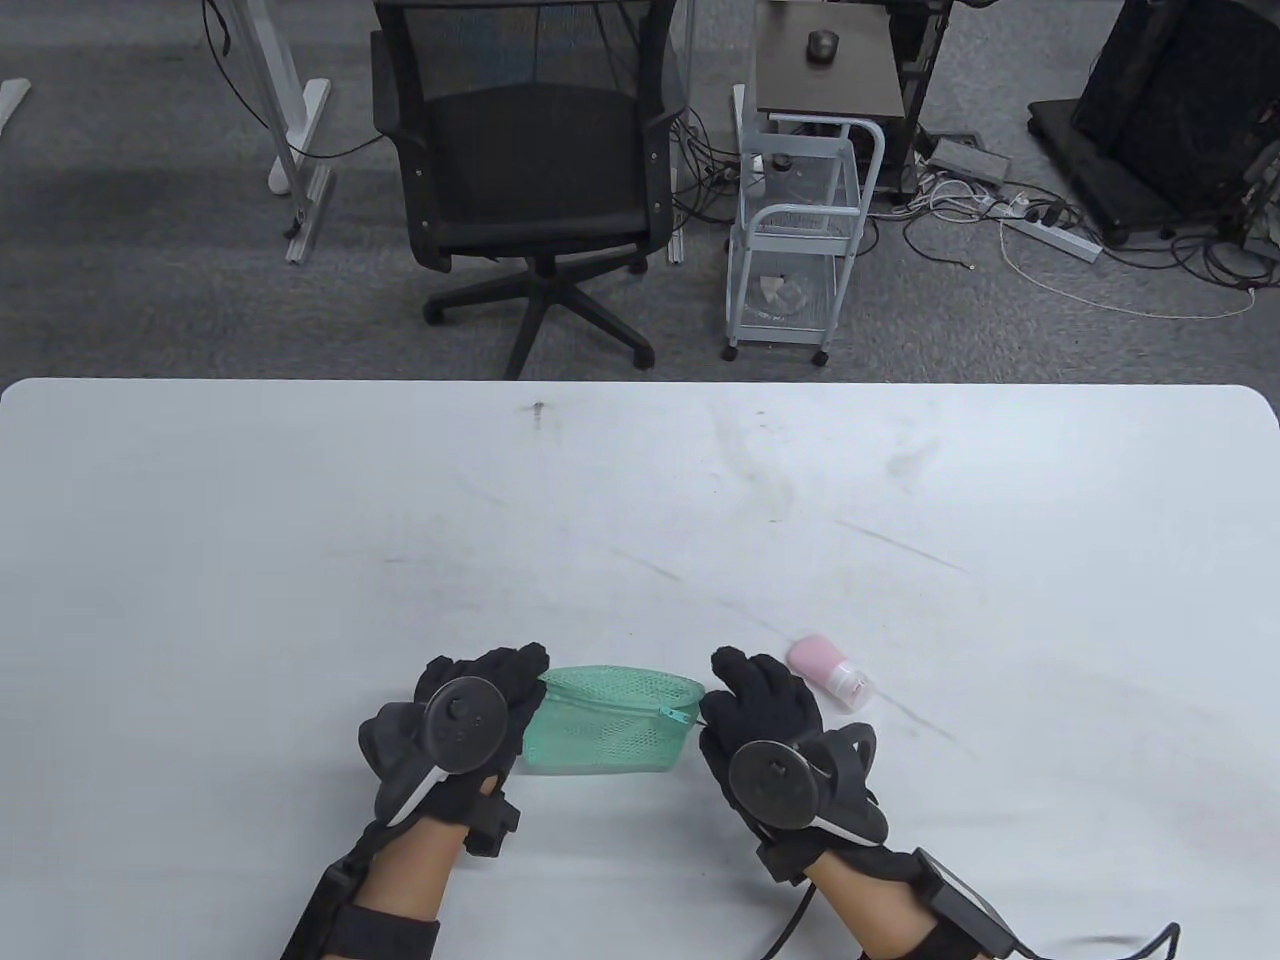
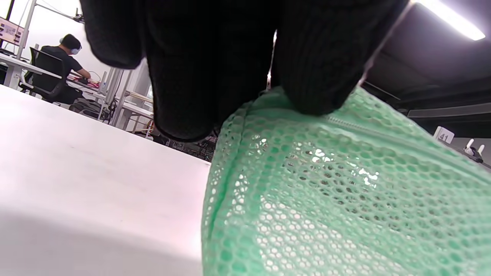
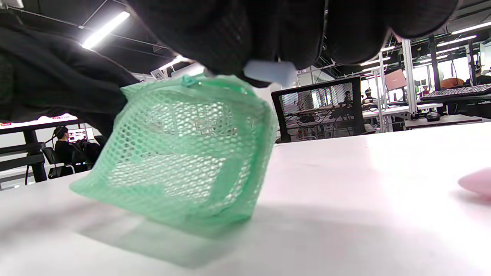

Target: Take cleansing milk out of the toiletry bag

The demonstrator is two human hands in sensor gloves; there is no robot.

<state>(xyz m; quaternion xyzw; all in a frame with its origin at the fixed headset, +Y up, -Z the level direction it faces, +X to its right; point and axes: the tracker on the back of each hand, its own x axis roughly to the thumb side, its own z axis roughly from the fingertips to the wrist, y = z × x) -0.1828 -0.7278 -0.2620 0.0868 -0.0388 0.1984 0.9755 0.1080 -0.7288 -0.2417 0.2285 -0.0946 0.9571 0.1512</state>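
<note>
A green mesh toiletry bag (image 1: 605,728) lies on the white table (image 1: 640,520) near its front edge, between my two hands. My left hand (image 1: 512,692) grips the bag's left end; in the left wrist view its fingers (image 2: 318,76) press on the bag's top (image 2: 337,199) by the zipper. My right hand (image 1: 722,692) is at the bag's right end and pinches the pale zipper pull (image 3: 270,73) above the bag (image 3: 184,153). A small pink bottle (image 1: 830,675) with a clear cap lies on the table just right of my right hand. It also shows in the right wrist view (image 3: 475,182).
Beyond the table's far edge stand a black office chair (image 1: 530,160) and a white wire cart (image 1: 800,230). Cables and a power strip (image 1: 1050,235) lie on the floor at the back right.
</note>
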